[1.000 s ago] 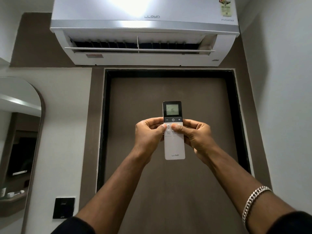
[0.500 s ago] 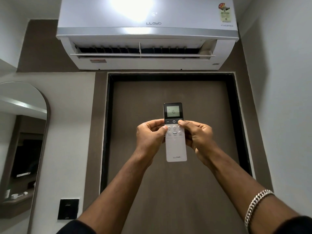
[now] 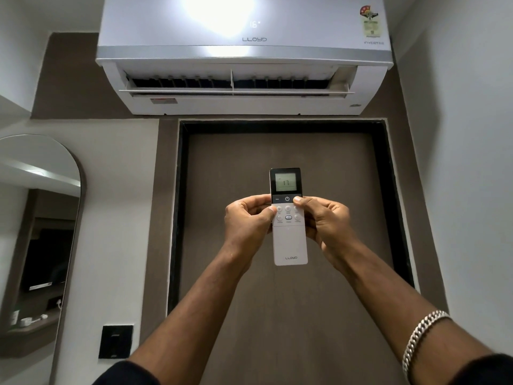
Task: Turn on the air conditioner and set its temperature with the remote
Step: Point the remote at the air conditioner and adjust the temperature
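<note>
Air conditioner (image 3: 244,55) hung high on the wall above a dark door (image 3: 283,273), flap open, panel reading 16. Arched mirror (image 3: 39,232) at left. Both arms reached up. Left hand (image 3: 247,223) and right hand (image 3: 323,218) curled closed around the white remote (image 3: 288,218), held upright before the door; right thumb lay on the dark button strip. Remote screen read 17. Chain bracelet (image 3: 422,337) on right wrist.

White remote (image 3: 290,240), black-framed top
</note>
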Demonstrator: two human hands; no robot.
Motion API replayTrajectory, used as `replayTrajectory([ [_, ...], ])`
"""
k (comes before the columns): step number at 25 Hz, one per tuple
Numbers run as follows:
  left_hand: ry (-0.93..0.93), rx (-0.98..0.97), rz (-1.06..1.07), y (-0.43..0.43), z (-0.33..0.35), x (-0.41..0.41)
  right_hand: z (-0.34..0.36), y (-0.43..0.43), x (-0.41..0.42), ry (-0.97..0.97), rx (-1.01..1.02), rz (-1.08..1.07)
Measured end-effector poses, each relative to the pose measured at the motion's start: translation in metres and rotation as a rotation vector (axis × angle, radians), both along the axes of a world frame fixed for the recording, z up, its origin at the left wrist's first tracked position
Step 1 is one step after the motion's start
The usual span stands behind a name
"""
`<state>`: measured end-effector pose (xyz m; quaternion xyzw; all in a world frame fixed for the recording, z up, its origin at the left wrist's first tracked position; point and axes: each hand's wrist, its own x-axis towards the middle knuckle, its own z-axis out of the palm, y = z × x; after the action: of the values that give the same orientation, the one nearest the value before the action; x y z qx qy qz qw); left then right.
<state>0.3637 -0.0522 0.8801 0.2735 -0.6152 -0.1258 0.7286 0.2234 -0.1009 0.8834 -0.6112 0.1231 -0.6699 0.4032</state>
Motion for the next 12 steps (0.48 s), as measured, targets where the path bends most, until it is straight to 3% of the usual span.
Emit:
replayTrajectory([
  [12, -0.016, -0.011, 0.006, 0.0008, 0.0013, 0.0009, -0.0015, 0.0018, 0.0012, -0.001, 0.018, 0.018],
])
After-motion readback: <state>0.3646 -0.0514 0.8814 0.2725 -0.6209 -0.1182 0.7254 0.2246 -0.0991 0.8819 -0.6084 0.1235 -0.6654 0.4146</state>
